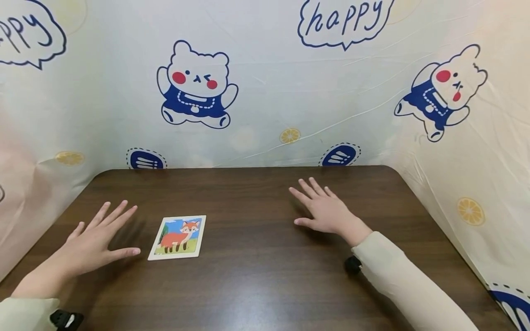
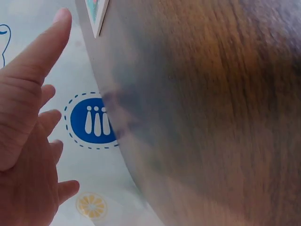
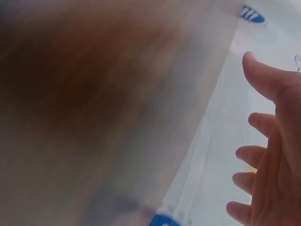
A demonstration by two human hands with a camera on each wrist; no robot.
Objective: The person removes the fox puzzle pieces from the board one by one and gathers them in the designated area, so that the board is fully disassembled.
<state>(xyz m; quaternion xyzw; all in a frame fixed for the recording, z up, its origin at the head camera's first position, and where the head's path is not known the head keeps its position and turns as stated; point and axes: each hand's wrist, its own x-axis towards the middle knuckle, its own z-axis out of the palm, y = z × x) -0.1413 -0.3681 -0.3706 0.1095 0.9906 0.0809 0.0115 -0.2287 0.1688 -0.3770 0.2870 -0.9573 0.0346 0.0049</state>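
Note:
A square fox picture [image 1: 177, 237] with a white border lies flat on the dark wooden table, left of the middle. My left hand [image 1: 93, 241] is just to its left, fingers spread and thumb pointing toward the picture, apart from it. In the left wrist view, one corner of the fox picture [image 2: 97, 19] shows at the top, beyond the thumb of my left hand [image 2: 28, 122]. Over the right part of the table is my right hand [image 1: 325, 211], its fingers spread and nothing held. The right wrist view shows the same right hand [image 3: 277, 155] with fingers extended.
The brown table [image 1: 256, 276] has rounded far corners. Behind and beside it hangs a pale curtain [image 1: 265, 92] printed with bears, orange slices and lettering. A black band [image 1: 66, 319] is on the left wrist, and another dark device [image 1: 353, 265] is at the right wrist.

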